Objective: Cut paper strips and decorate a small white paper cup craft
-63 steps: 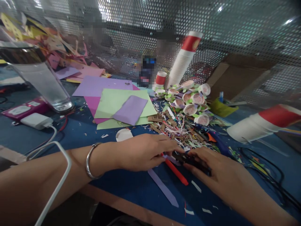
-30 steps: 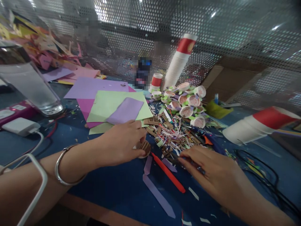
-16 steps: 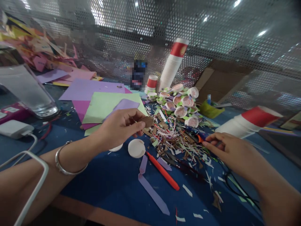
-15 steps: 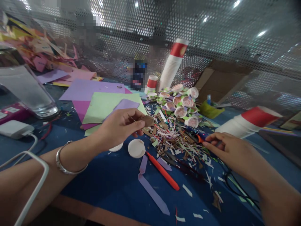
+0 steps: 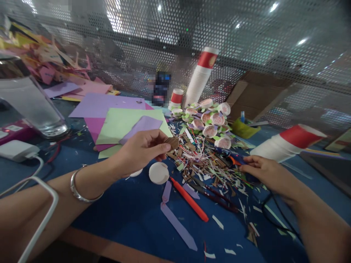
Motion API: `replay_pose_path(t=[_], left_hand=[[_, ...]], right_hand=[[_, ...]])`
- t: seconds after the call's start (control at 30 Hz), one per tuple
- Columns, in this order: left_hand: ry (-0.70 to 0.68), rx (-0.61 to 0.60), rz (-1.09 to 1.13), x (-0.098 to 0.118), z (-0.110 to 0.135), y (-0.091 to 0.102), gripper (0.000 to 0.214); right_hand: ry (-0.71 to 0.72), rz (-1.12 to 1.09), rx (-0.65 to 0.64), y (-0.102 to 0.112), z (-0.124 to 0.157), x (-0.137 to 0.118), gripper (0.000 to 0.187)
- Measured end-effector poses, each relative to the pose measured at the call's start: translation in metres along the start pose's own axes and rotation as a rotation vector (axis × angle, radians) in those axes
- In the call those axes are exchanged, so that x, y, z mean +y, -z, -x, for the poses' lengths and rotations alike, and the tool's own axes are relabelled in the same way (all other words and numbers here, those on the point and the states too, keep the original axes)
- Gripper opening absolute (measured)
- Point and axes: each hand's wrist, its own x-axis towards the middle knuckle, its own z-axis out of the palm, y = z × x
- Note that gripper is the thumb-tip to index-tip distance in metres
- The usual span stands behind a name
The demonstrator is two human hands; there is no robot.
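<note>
My left hand [image 5: 148, 148] pinches a small brown piece of corrugated cardboard [image 5: 172, 143] between thumb and fingers, above the near edge of a heap of scraps. At the heap's right side, my right hand [image 5: 261, 171] has its fingers closed at the handle of a blue glue gun [image 5: 238, 157] with an orange trigger. The gun's nozzle points left over the scraps; part of its handle is hidden by the hand. Below my left hand lies a white paper disc [image 5: 159, 173], with another partly covered. A red marker [image 5: 189, 199] and folded purple paper strips [image 5: 178, 225] lie in front.
Scissors [image 5: 214, 193] lie along the near side of the paper scraps [image 5: 203, 160]. Behind are cut cup bottoms [image 5: 210, 130] and a tall cup stack [image 5: 199, 80]; more cups [image 5: 287, 142] lie at right. Coloured sheets [image 5: 123, 122], a glass [image 5: 35, 102] and a white cable [image 5: 46, 186] are at left.
My right hand has shifted slightly right, and more of the glue gun's blue body shows. In my left hand, the cardboard piece has turned to show more of its face.
</note>
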Motion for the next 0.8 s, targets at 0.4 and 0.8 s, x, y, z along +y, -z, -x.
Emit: replay_pose_path(t=[0.4, 0.8], left_hand=[[-0.006, -0.008, -0.002, 0.002, 0.001, -0.002, 0.010], [-0.005, 0.007, -0.013, 0.001, 0.000, -0.004, 0.010]], right_hand=[[-0.457, -0.750, -0.061, 0.018, 0.009, -0.041, 0.027], [-0.421, -0.987, -0.004, 0.007, 0.016, -0.053, 0.046]])
